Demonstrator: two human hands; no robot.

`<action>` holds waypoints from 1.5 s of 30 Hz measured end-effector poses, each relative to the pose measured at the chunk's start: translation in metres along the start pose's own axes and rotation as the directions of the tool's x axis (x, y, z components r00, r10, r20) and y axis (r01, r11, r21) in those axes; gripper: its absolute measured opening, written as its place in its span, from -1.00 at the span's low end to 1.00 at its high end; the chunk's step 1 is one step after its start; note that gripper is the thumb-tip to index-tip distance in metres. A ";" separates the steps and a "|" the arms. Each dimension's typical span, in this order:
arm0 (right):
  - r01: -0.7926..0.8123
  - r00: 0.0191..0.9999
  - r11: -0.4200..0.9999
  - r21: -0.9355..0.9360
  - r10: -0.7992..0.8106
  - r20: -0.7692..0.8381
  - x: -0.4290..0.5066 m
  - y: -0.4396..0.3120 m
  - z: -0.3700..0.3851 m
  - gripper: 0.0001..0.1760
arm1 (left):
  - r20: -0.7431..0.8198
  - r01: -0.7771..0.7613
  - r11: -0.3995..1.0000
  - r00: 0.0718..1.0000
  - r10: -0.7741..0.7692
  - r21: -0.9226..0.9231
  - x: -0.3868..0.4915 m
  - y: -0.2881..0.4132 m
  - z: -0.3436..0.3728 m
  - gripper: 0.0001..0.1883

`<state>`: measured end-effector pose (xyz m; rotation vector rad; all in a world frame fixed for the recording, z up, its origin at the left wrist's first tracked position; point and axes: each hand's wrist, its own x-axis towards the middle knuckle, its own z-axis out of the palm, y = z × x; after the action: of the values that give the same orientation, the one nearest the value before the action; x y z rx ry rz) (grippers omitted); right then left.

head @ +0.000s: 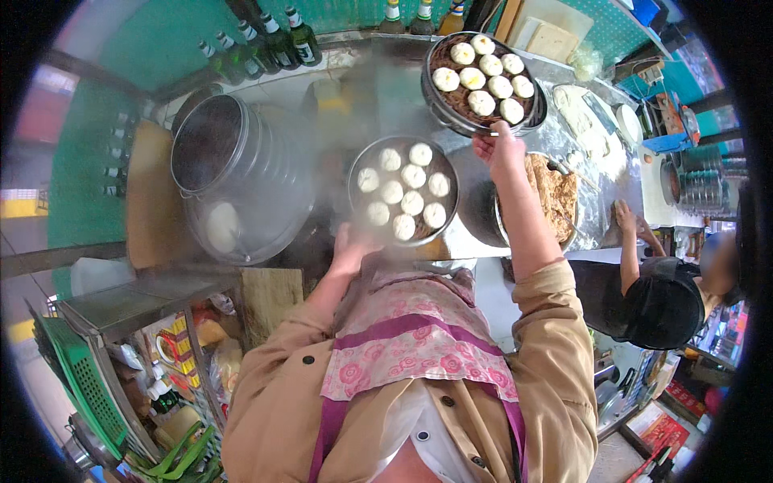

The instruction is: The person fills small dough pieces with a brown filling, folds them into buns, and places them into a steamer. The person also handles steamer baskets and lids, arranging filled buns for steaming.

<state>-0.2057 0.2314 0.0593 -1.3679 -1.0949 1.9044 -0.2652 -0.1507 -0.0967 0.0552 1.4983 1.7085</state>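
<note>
My right hand (502, 151) grips the near rim or handle of a round metal steamer tray (445, 110) at the back. Several white buns (472, 78) sit in it, a few with orange-yellow tops. A second metal steamer tray (448, 208) with several pleated buns (412, 203) lies in front of me amid steam. My left hand (355, 246) is at its lower left rim; steam and blur hide the fingers, so I cannot tell whether they grip it. Beside my right forearm, a large bowl of brown filling (552, 199) is partly covered by the arm.
Stacked steamers (259, 163) stand tilted-looking at left in steam. Green bottles (284, 45) line the back ledge. Dough (570, 118) lies on the floury metal worktop (610, 175) at right. A co-worker (658, 296) rests a hand on its edge. A shelf cabinet (151, 302) is at lower left.
</note>
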 end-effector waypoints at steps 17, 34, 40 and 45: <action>-0.066 0.952 0.905 -0.421 0.183 0.246 0.008 0.171 -0.023 -0.35 | -0.134 0.022 0.977 0.991 0.007 0.213 -0.082 -0.014 -0.048 -0.60; 0.320 0.917 0.854 -0.410 -0.172 0.359 -0.030 0.092 0.015 -0.34 | 0.106 -0.133 0.966 0.988 0.111 0.223 -0.057 0.091 -0.051 -0.43; 0.352 0.930 0.855 -0.381 -0.272 0.248 0.042 -0.018 0.027 -0.36 | 0.103 -0.181 0.970 0.981 0.165 0.164 0.079 0.119 0.018 -0.54; 0.234 0.970 0.900 -0.368 -0.193 0.144 0.124 -0.020 0.014 -0.40 | 0.221 -0.140 0.980 0.969 0.107 0.142 0.152 0.144 0.080 -0.66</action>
<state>-0.2605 0.3375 0.0169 -1.2882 -1.6681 1.6735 -0.3989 0.0141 -0.0258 0.4099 1.4899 1.6218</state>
